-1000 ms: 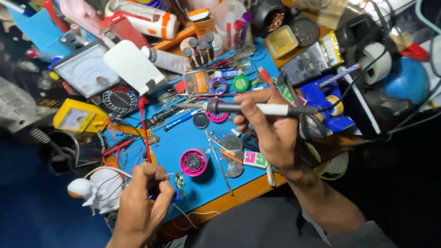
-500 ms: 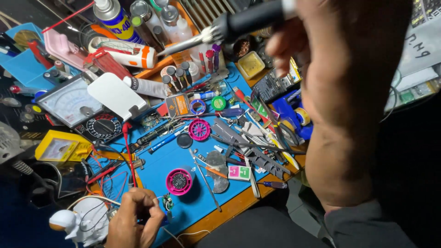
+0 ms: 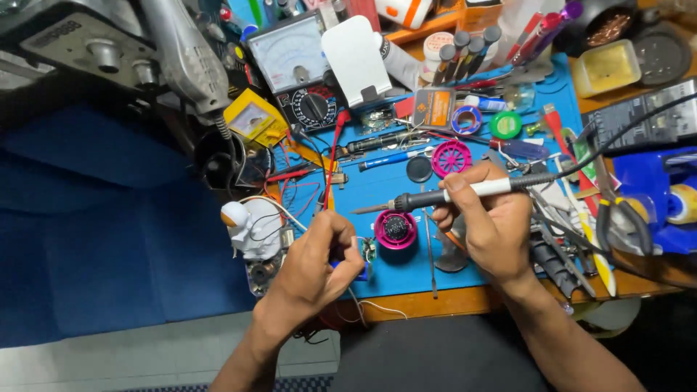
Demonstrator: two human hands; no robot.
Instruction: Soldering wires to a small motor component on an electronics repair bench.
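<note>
My right hand (image 3: 488, 218) grips a soldering iron (image 3: 443, 196) like a pen, with its white handle toward the right and its dark tip pointing left over the blue work mat (image 3: 392, 181). Just below the tip sits a round pink tin (image 3: 396, 229) with a dark wire ball inside. My left hand (image 3: 319, 258) pinches a small green circuit board (image 3: 368, 250) with thin wires at the mat's front left edge. The iron's tip hangs a little above and to the right of that board, apart from it.
A white toy astronaut (image 3: 247, 225) with loose wires lies left of my left hand. Behind stand an analog multimeter (image 3: 294, 62), a yellow meter (image 3: 250, 120), a white stand (image 3: 356, 58), a pink wheel (image 3: 451, 158) and solder spools. Pliers (image 3: 617, 210) and tweezers lie at right.
My right hand has come down from close to the camera and now holds the iron low over the mat near the board. The view has shifted; my left hand stays on the board.
</note>
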